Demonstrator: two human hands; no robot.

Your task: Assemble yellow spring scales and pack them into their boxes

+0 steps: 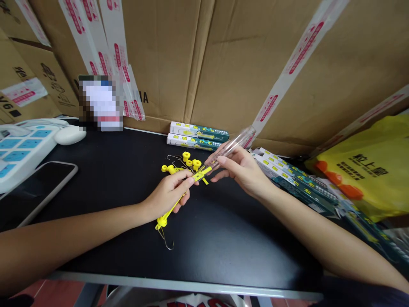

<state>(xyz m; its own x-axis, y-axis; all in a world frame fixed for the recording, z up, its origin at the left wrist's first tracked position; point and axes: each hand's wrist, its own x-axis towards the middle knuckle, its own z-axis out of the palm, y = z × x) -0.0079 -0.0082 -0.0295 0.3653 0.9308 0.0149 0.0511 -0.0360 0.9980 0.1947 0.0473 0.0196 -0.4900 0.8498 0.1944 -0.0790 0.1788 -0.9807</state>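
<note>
My left hand [172, 192] pinches a yellow plastic spring scale core [201, 174], which slants up to the right. A yellow cap and a metal hook [166, 244] hang from its lower end, over the black table. In my right hand [238, 168] is a clear plastic tube [234, 145], gripped between thumb and fingers and tilted up toward the cardboard. The tube's lower end meets the upper end of the yellow core; whether the core is inside it I cannot tell. Just behind my hands lie loose yellow caps [186, 157] and wire hooks [174, 157].
Printed narrow boxes [198, 136] lie at the back, with more boxes [294, 179] stacked at right beside a yellow bag [367, 170]. A power strip [28, 149], a white mouse [70, 135] and a phone [41, 192] sit at left. Large cardboard boxes [166, 55] stand behind the table [204, 247].
</note>
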